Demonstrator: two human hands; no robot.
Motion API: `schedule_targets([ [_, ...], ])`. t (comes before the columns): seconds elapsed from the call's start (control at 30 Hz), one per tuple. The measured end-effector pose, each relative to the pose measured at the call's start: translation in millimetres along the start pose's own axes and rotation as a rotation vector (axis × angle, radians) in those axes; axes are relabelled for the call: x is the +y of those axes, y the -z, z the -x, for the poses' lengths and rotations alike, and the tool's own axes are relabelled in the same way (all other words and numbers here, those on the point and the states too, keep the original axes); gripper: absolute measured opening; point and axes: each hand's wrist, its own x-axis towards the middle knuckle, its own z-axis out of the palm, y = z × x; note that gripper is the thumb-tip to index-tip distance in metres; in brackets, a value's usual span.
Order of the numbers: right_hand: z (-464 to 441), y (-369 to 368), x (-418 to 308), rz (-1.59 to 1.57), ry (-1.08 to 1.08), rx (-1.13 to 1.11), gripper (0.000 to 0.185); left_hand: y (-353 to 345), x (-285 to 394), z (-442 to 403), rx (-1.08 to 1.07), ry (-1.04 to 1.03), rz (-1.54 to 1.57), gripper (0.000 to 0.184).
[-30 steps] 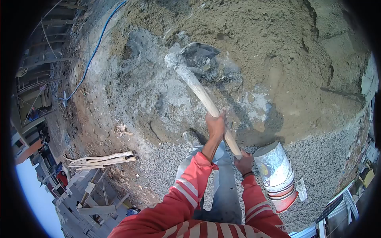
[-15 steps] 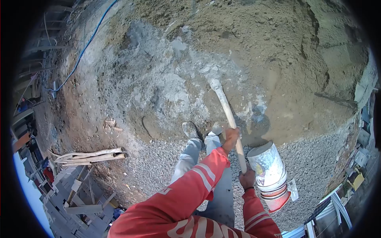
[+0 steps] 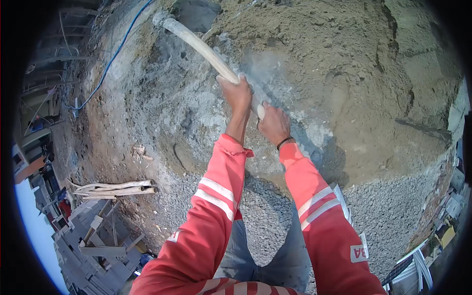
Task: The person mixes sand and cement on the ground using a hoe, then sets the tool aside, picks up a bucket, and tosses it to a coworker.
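When working the hoe point(image 3: 204, 48) at this reach, grip firmly without locking the elbows; guide with the left hand point(image 3: 237, 94), closed round the lower part of the handle; steady with the right hand point(image 3: 276, 123), wrapped round the butt end just beside; best to space both grips a little wider for leverage, and to mind any twist or slip on the smooth wood; see the handle slanting away to upper left, with the blade point(image 3: 196, 14) near the top edge; cannot tell whether raised or touching the soil.

Beyond the hands, brown soil point(image 3: 314, 54), loose and lumpy, patched with pale grey powder point(image 3: 206, 110) under a faint dusty haze; towards the legs, coarse gravel point(image 3: 393, 206); off to the left, a bundle of poles point(image 3: 115, 190) and a curving blue hose point(image 3: 118, 51); farther back, stacked blocks point(image 3: 73, 246) and boards point(image 3: 103, 251); all outdoors, in bright sun with clear shadows.
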Motion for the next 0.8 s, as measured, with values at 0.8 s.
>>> schedule_targets([
  [0.8, 290, -34, 239, -0.083, -0.194, 0.012, 0.048, -30, -44, 233, -0.227, 0.664, 0.164, 0.022],
])
